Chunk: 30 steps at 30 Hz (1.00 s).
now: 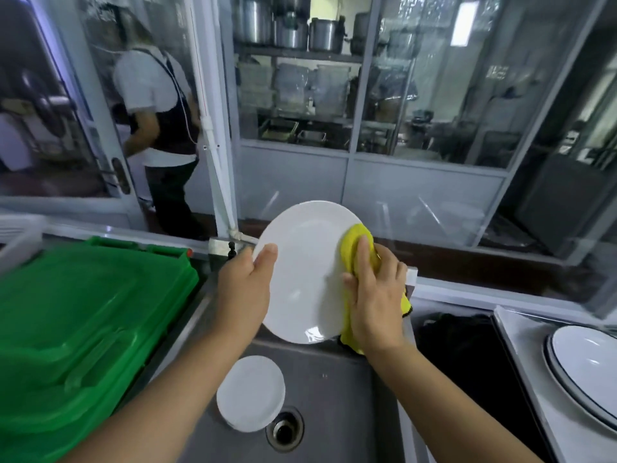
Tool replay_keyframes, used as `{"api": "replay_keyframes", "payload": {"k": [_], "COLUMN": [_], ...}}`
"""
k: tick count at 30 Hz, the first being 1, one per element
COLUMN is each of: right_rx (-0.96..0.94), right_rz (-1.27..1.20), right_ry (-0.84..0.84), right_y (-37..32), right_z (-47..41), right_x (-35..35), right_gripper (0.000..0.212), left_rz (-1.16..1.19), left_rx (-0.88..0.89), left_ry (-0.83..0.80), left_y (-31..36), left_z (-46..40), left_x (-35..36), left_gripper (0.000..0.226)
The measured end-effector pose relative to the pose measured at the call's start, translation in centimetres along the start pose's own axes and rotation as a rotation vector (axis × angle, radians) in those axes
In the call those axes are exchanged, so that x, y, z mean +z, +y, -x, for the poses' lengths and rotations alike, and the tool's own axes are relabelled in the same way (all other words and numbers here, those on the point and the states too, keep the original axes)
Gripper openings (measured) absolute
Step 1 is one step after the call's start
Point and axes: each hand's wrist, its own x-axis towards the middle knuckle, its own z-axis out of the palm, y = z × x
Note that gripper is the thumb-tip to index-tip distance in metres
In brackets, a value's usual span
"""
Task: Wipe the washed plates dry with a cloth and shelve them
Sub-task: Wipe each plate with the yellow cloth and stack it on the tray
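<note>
At frame centre, the left hand [245, 282] gripped the white plate [305, 272] by its rim; the right hand [375, 295] pressed the yellow cloth [354, 242] against it, fingers [364, 259] straight.

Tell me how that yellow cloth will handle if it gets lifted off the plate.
Probably floppy: the yellow cloth bunches under the right hand and its loose end droops below the white plate. Likely light, since it hangs in soft folds. It should not slip easily; its surface looks matte and fuzzy, unlike the glossy plate that the left hand holds by the rim.
</note>
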Motion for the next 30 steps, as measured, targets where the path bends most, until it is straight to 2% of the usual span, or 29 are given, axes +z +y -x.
{"api": "replay_keyframes", "payload": {"k": [3, 6, 8, 13, 17, 19, 23, 26, 30], "right_rx": [-0.075, -0.174, -0.24, -0.433, -0.571, -0.568, -0.438, -0.329, -0.343], "right_rz": [0.106, 0.168, 0.191, 0.085, 0.108, 0.114, 0.206, 0.239, 0.227], "right_ry": [0.062, 0.113, 0.117, 0.043, -0.017, -0.043, -0.043, -0.018, -0.002], "right_y": [-1.5, -4.8, -7.4, -11.2, -9.9, -8.0, -5.5, -6.5, -9.8], "right_z": [-2.1, -4.5, -5.3, -3.9, -1.8, -1.6, -3.8, -6.5, -7.1], "right_x": [0.3, 0.8, 1.2, 1.4, 0.7, 0.0, -1.2, -1.7, -1.2], "right_gripper": [0.049, 0.047, 0.052, 0.049, 0.043, 0.04, 0.041, 0.043, 0.047], "left_rz": [0.052, 0.031, 0.112, 0.311, 0.379, 0.389, 0.368, 0.335, 0.282], "left_rx": [-0.055, -0.024, -0.055, -0.136, -0.136, -0.132, -0.121, -0.123, -0.094], "left_ry": [-0.019, 0.001, -0.004, 0.01, -0.029, -0.038, -0.093, -0.129, -0.103], "left_y": [1.1, 2.9, 3.4, 3.9, 3.9, 4.3, 5.0, 5.0, 5.4], "left_z": [-0.4, -0.9, -1.6, -3.5, -5.1, -5.2, -4.8, -4.1, -3.5], "left_x": [-0.9, -1.8, -2.2, -3.7, -5.1, -5.7, -6.0, -5.7, -5.2], "left_gripper": [0.048, 0.041, 0.039, 0.035, 0.035, 0.035, 0.034, 0.036, 0.041]}}
